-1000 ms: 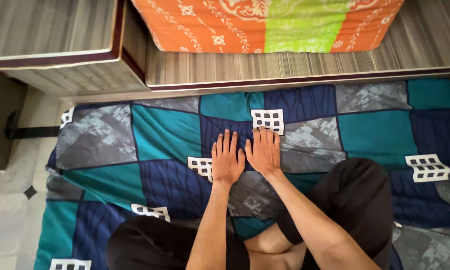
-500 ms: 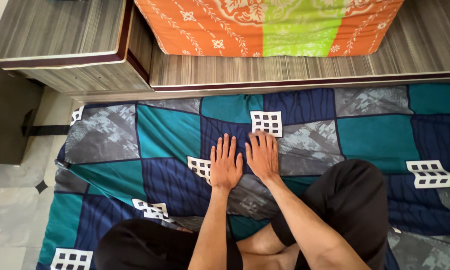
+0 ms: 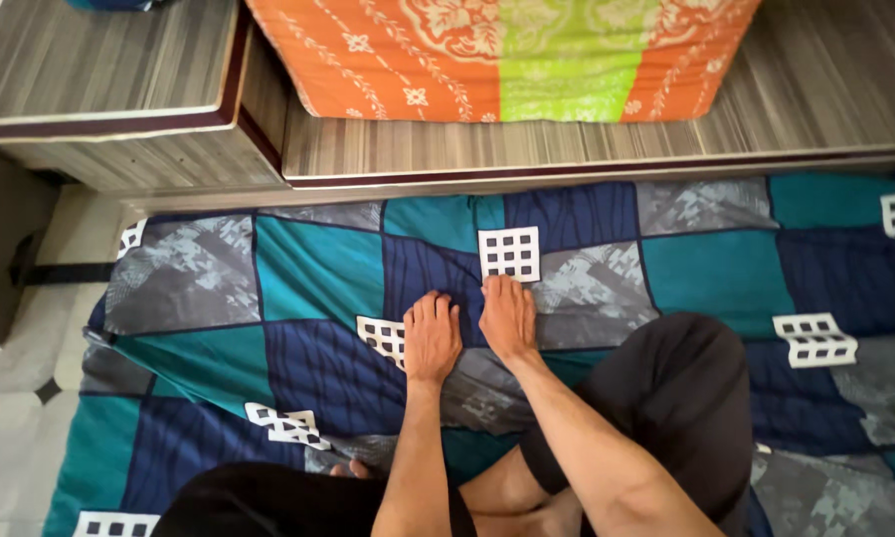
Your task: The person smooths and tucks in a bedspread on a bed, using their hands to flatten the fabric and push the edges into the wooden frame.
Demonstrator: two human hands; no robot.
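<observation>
Now, at the far left, the tiled floor [image 3: 10, 418] shows beside the edge of the patchwork bedsheet [image 3: 318, 268], which lies spread flat on the floor in front of the wooden bed frame [image 3: 567, 139]. The sheet has squares of teal, dark blue and grey, with small white grid patches on it. Half a second ago both hands lay flat on this sheet with the fingers stretched out and spread; now the fingers are curled under, so the knuckles point toward the bed frame. The left hand [image 3: 433, 338] rests on a dark blue square, just beside a white grid patch [image 3: 381, 338], and its fingers are bent in, maybe pinching the cloth, though I cannot tell if any cloth is really caught inside. The right hand [image 3: 508, 318] sits close against it, almost touching, just under another white grid patch [image 3: 510, 254], with its fingers also folded in the same way. Small wrinkles in the cloth run out from both hands, so I judge that they are gathering or pressing the sheet at its middle. More to the right, the knee in black trousers [image 3: 686, 398] rests on the sheet, and above, on the bed frame, lies the orange and green mattress [image 3: 507, 50].
</observation>
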